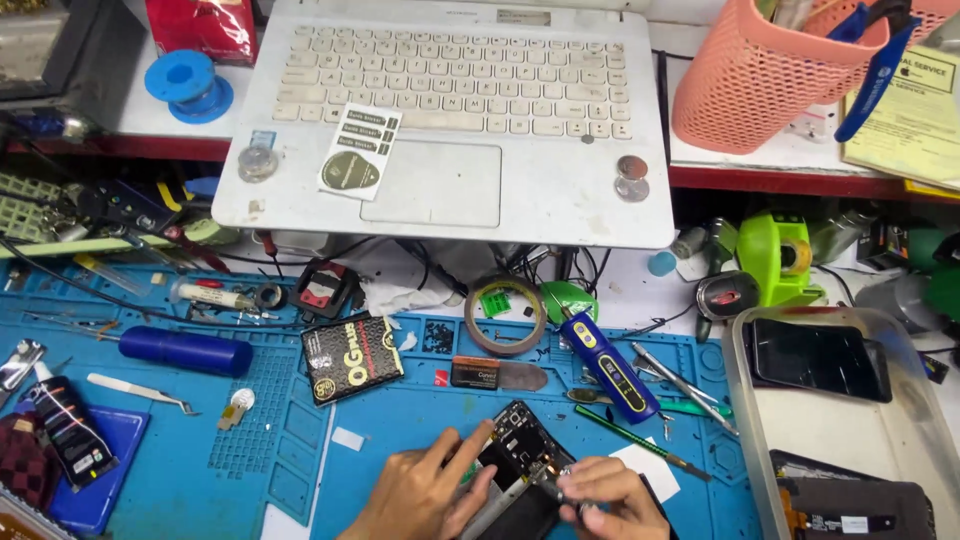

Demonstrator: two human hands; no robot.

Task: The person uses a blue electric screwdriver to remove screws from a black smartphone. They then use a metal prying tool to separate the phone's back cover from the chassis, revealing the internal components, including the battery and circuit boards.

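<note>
Working on an opened phone at a crowded repair bench

Steadying an opened phone (515,455) on a blue work mat (250,440), a person's left hand (425,490) lies along the phone's left edge, its fingers together and the fingertips (478,440) resting on the exposed dark inside. The right hand (610,500) sits at the phone's lower right, fingers pinched shut on a thin metal tool (548,480) whose tip meets the phone between the two hands. The phone lies tilted, near the bottom middle of the view.

Counted on the mat: one blue electric screwdriver (608,365), one roll of brown tape (507,315), one blue cylinder (185,350), one pair of tweezers (140,392).

One flat black packet with yellow print (352,356) lies left of the phone's upper end, well apart from the fingers. One white laptop (450,120) rests on the shelf above, with a white sticker sheet carrying a dark round label (358,152) beside its touchpad. One orange mesh basket (770,75) stands at upper right, next to a yellow printed sheet (905,115). One clear plastic tray (840,420) at right holds dark phone parts.
</note>
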